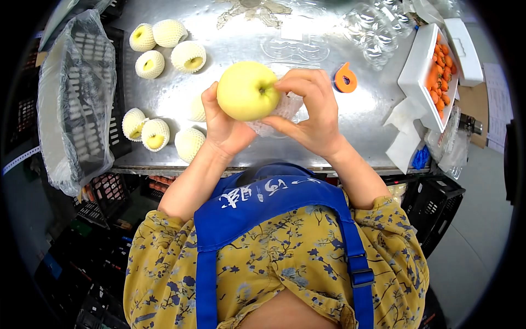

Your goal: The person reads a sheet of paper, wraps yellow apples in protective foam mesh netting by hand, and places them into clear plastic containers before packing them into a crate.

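Observation:
A yellow-green apple [247, 91] is held up over the metal table, its stem hollow turned to the right. My left hand [227, 123] grips it from the left and below, the thumb along its side. My right hand [313, 112] has thumb and fingers bent around a white foam net [290, 106] at the apple's right side. That net hangs below and beside the apple, partly hidden by the fruit and fingers. To the left on the table stand several apples in foam nets, among them one netted apple [189, 56] and another [190, 144] near my left forearm.
An orange tape roll [345, 80] lies right of my hands on the metal table [230, 49]. Clear plastic packaging [378, 30] is piled at the back right. A white foam box [413, 77] holds small orange fruit. A plastic-lined crate [76, 104] borders the left.

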Motion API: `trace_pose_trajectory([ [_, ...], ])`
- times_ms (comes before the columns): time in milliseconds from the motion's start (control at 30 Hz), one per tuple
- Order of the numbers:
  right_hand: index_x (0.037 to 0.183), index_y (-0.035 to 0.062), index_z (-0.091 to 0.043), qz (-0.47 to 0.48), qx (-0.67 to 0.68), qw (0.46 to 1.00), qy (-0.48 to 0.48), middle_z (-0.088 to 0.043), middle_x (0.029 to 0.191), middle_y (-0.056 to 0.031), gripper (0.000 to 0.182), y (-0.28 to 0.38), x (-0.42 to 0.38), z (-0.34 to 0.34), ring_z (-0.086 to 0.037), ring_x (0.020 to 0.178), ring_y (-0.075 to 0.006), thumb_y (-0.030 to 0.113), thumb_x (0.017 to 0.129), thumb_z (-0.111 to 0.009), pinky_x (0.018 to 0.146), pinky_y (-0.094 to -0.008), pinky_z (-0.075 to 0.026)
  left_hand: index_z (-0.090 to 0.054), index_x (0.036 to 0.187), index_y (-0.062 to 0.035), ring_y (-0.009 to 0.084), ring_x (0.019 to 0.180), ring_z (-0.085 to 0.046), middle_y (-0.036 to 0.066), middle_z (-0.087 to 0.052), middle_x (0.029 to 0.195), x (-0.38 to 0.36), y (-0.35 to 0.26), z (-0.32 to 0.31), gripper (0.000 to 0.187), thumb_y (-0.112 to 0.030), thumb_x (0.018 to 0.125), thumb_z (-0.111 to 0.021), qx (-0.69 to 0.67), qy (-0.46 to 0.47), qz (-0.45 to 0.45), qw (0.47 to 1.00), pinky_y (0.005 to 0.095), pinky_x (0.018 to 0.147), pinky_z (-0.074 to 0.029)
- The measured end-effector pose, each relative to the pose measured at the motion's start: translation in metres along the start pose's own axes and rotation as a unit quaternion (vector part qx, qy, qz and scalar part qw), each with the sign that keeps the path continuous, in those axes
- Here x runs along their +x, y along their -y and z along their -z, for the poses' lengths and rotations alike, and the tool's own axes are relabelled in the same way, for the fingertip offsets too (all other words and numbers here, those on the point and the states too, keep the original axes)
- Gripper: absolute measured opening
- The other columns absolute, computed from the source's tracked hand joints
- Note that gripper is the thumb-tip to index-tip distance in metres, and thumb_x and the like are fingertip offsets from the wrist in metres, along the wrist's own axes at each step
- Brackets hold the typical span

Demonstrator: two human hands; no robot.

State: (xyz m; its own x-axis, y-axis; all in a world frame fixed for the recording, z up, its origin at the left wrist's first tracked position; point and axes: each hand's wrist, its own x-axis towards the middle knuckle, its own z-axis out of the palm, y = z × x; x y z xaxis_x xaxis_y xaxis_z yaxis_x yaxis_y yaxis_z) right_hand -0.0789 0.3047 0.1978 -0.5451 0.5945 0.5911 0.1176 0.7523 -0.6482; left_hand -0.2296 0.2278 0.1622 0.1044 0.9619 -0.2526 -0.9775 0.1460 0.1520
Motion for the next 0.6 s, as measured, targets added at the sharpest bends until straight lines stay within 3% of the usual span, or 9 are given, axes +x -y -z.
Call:
trace_pose_trajectory([
  [233,0.099,0.0077,-0.052,0.036,0.032,0.999,0.014,-0.055,0.108,-0.0108,0.051,-0.005,0.0,-0.008,-0.055,0.097,-0.0303,0.01,0.056,-0.079,0.083,-0.037,-0.045,-0.045,0.127,-0.0111,0.0249,0.114,-0.049,0.009,-0.05,0.125,0.0,0.004,-0.003,0.071,-0.063,0.078,-0.05,0.0,0.024,0.005,1.0,0.0399,0.097,-0.041],
  [333,0.103,0.0073,-0.049,-0.077,0.144,0.987,-0.013,-0.054,0.112,-0.0111,0.05,-0.01,-0.01,-0.009,-0.055,0.103,-0.0274,0.01,0.062,-0.079,0.088,-0.0359,-0.045,-0.044,0.128,-0.007,0.0224,0.116,-0.047,0.011,-0.049,0.125,-0.002,0.004,-0.022,0.067,-0.06,0.087,-0.041,0.224,-0.103,-0.045,0.968,0.0392,0.097,-0.038],
  [367,0.104,0.0069,-0.048,-0.171,0.25,0.953,-0.009,-0.054,0.113,-0.0111,0.049,-0.009,-0.012,-0.007,-0.055,0.103,-0.0255,0.009,0.065,-0.078,0.088,-0.035,-0.045,-0.043,0.128,-0.0056,0.0215,0.116,-0.046,0.01,-0.049,0.125,-0.002,0.003,-0.023,0.066,-0.058,0.088,-0.041,0.268,-0.098,-0.054,0.957,0.0384,0.098,-0.037],
  [433,0.105,0.0062,-0.047,-0.346,0.444,0.826,-0.005,-0.054,0.116,-0.011,0.046,-0.007,-0.017,-0.002,-0.055,0.103,-0.0216,0.009,0.07,-0.076,0.088,-0.0333,-0.046,-0.042,0.129,-0.0029,0.0198,0.117,-0.045,0.01,-0.05,0.125,0.0,-0.001,-0.022,0.064,-0.055,0.091,-0.04,0.354,-0.089,-0.073,0.928,0.0369,0.098,-0.036],
  [467,0.111,0.0039,-0.046,-0.373,0.472,0.799,0.004,-0.054,0.115,-0.0106,0.041,-0.012,-0.022,-0.003,-0.054,0.104,-0.0184,0.018,0.08,-0.069,0.089,-0.0333,-0.046,-0.042,0.129,0.0003,0.019,0.118,-0.044,0.01,-0.049,0.126,0.001,-0.005,-0.02,0.06,-0.047,0.093,-0.042,0.343,-0.07,-0.066,0.934,0.0357,0.099,-0.034],
  [567,0.117,0.0019,-0.046,-0.433,0.602,0.67,-0.018,-0.056,0.111,-0.0109,0.043,-0.012,-0.019,-0.002,-0.057,0.099,-0.019,0.032,0.088,-0.057,0.085,-0.034,-0.048,-0.042,0.129,0.0009,0.0194,0.12,-0.043,0.011,-0.049,0.127,-0.002,-0.008,-0.02,0.055,-0.042,0.094,-0.044,0.373,-0.063,-0.044,0.925,0.0351,0.099,-0.034],
  [600,0.117,0.0015,-0.046,-0.437,0.596,0.674,-0.015,-0.057,0.109,-0.0111,0.045,-0.013,-0.02,-0.002,-0.058,0.098,-0.0189,0.035,0.089,-0.054,0.082,-0.0336,-0.05,-0.042,0.13,0.001,0.0197,0.119,-0.044,0.011,-0.049,0.127,-0.002,-0.008,-0.021,0.054,-0.04,0.094,-0.045,0.371,-0.059,-0.045,0.926,0.035,0.099,-0.034],
])
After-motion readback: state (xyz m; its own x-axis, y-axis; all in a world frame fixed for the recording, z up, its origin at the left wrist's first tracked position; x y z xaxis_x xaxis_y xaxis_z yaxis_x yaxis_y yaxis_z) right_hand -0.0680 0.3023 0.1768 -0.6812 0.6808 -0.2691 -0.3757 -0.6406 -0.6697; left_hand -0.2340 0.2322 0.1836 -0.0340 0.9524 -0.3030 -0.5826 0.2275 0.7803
